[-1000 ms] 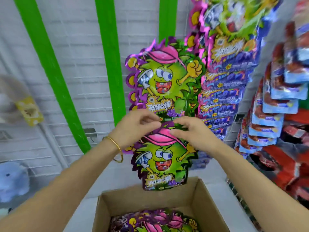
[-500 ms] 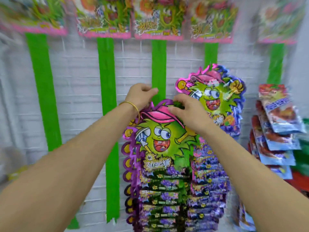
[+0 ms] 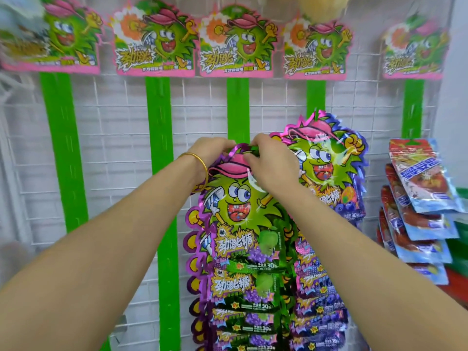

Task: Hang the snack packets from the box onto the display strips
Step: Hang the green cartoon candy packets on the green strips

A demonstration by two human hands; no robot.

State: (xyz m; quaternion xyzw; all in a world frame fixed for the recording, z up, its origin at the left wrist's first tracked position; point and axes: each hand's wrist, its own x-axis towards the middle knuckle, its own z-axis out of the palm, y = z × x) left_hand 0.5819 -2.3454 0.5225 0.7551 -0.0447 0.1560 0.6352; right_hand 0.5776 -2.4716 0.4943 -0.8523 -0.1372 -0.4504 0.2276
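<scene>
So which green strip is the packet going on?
The middle strip, third from left: the left hand and right hand grip a packet at it. No other strip has hands on it.

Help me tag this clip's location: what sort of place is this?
Most likely a shop's snack aisle: a white wire grid wall carries green display strips topped with branded header cards, and overlapping snack packets hang in columns.

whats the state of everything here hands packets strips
left hand, pinches top edge of the top packet
right hand, pinches the same edge
top packet, held against the middle strip, hooked or not unclear
middle strip, bare above, packets below
leftmost strip, bare
second strip, bare
blueberry packets, hanging on fourth strip
red packets, hanging, overlapped
</scene>
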